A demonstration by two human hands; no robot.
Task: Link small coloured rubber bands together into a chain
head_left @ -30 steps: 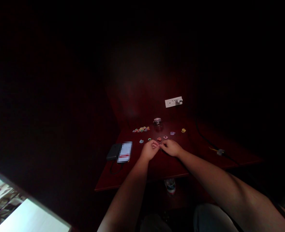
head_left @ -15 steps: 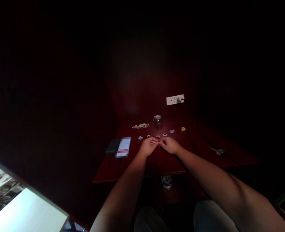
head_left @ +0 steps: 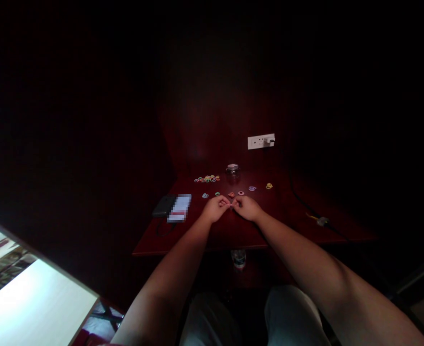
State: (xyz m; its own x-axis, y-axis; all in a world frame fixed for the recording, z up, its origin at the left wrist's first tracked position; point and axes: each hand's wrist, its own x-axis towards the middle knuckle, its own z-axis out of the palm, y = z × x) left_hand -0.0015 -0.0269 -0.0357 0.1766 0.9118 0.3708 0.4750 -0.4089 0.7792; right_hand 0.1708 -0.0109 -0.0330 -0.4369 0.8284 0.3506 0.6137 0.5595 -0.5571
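Above the dark red table, my left hand (head_left: 215, 209) and my right hand (head_left: 247, 207) meet fingertip to fingertip, both pinched closed. Whatever lies between the fingers is too small and dark to make out. Just beyond them sit a small bunch of orange-red rings (head_left: 231, 195), which look like elastic hair ties, and a pink ring (head_left: 241, 193). To the left lie a green ring (head_left: 217, 194) and a few light blue rings (head_left: 205, 195). On the right are purple rings (head_left: 252, 188) and yellow rings (head_left: 269, 186).
A mixed pile of coloured rings (head_left: 207, 179) and a clear lidded jar (head_left: 233, 172) stand at the back. At left are a phone (head_left: 179, 208) and a black case (head_left: 163, 205). A cable (head_left: 300, 203) runs down the right; a wall socket (head_left: 261, 142) is behind. Below the edge stands a container (head_left: 239, 259).
The view has shifted slightly, so the table and its things appear higher in the picture. Both hands stay pinched together at nearly the same spot over the table.
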